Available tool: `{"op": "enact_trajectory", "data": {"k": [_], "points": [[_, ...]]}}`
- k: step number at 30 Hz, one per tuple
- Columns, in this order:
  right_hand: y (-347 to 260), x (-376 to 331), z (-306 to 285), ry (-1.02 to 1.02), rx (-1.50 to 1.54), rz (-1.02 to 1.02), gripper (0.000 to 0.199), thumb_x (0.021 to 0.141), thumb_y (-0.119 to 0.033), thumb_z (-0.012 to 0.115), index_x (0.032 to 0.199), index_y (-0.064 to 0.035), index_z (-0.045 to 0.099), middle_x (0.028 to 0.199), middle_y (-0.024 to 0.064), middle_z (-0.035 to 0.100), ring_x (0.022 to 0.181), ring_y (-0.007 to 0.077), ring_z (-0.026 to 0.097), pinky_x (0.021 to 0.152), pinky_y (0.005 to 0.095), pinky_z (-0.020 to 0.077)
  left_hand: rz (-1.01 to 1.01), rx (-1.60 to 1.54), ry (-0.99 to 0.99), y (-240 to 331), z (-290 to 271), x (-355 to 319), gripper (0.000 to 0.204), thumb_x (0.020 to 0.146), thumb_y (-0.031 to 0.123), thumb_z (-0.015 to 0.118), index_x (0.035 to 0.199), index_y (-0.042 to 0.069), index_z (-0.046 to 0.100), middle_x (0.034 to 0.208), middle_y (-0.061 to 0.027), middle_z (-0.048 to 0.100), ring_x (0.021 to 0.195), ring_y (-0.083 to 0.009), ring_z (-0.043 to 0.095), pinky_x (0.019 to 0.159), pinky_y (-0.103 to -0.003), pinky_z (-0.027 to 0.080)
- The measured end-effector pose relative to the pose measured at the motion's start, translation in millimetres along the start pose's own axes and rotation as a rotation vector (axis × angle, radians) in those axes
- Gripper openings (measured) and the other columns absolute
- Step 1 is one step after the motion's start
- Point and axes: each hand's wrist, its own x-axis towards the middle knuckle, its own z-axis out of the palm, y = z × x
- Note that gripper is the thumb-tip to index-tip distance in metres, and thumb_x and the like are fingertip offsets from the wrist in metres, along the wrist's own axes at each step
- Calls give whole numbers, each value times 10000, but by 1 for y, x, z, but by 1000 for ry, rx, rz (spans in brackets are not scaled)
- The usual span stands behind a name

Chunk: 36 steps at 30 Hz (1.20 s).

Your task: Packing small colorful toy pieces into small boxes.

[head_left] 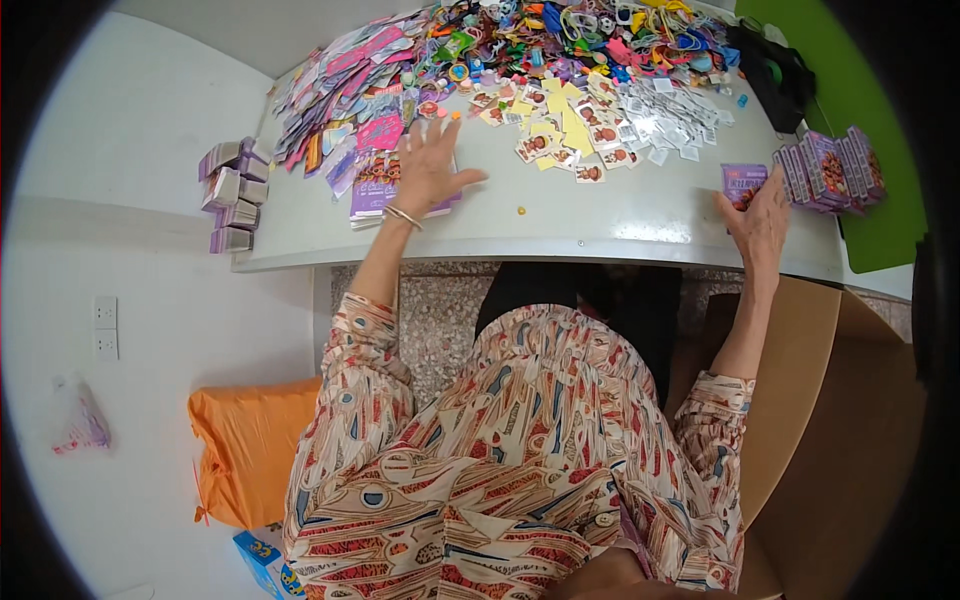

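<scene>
My left hand (pixel 428 178), with a bracelet at the wrist, spreads its fingers over a stack of flat purple printed packets (pixel 374 208) near the table's front edge. It partly covers the stack, and nothing shows in its grip. At the right, my right hand (pixel 760 225) has its thumb and fingers around a small purple printed box (pixel 741 178), beside a row of similar boxes (pixel 825 172). Between my hands a tiny yellow-orange piece (pixel 521 211) lies on the white table (pixel 620 220).
Behind lie fanned pink and purple packets (pixel 345 80), a heap of small colourful trinkets (pixel 560 35), picture cards (pixel 590 135) and small white squares (pixel 675 115). Stacked purple-white boxes (pixel 235 195) line the left edge. A black object (pixel 780 80) sits back right; an open cardboard box (pixel 790 400) stands below.
</scene>
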Motion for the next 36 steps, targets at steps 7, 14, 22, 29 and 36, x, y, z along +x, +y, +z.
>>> {"op": "enact_trajectory", "data": {"k": [7,14,22,29,36], "points": [[-81,-31,12,46,249,-149,870,749,-346,786,1381,62,349,1386,276,412,1274,421,398,1069,483,316,-26,-78,-493,-42,-3,-5,814,620,508,791,1280,108,532,1211,-128,561,1156,-318,491,931,-554,333],[-178,-69,11,-225,739,-135,884,767,-296,777,1383,94,276,1317,303,428,1211,438,424,1017,462,388,-114,-315,-137,-14,-15,37,204,814,178,672,972,50,659,776,-118,647,704,-287,625,656,-358,487],[-187,-52,11,-175,755,37,1054,616,-356,861,1338,115,254,1157,265,483,1046,411,491,892,466,430,134,-472,111,144,-23,53,174,818,141,675,982,89,649,781,-81,635,731,-255,603,663,-368,482],[-158,-50,11,-288,698,213,880,614,-312,857,1262,53,388,1086,242,571,952,356,617,777,415,512,216,-467,286,151,-17,49,283,800,97,700,1073,57,636,1050,-123,635,909,-290,594,770,-372,479],[-139,-46,11,-375,894,247,706,630,-302,871,1123,29,489,893,155,674,809,249,680,732,352,535,-214,-1169,-86,138,15,16,429,828,153,726,1210,9,592,1101,-115,641,942,-219,621,842,-331,485]]}}
